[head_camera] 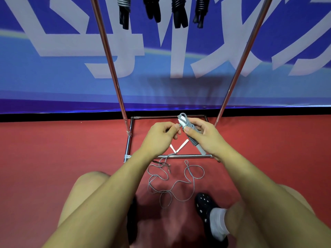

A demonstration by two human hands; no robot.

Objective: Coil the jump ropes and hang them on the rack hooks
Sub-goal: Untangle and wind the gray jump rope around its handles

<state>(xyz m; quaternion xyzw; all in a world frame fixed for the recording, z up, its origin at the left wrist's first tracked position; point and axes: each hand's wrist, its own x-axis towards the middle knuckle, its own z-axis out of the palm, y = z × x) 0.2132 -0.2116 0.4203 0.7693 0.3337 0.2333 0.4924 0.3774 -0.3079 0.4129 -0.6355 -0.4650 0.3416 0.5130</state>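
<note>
My right hand grips a grey jump rope bundle, its cord wound around pale handles, held over the rack's base. My left hand pinches the grey cord right beside the bundle. Another grey rope lies in loose tangled loops on the red floor between my knees, with two white handles resting near the rack's front bar. Several coiled ropes with black handles hang at the top of the metal rack.
The rack's chrome uprights slant up left and right; its rectangular base frame sits on the red floor against a blue banner wall. My bare knees and a black shoe with white sock fill the foreground.
</note>
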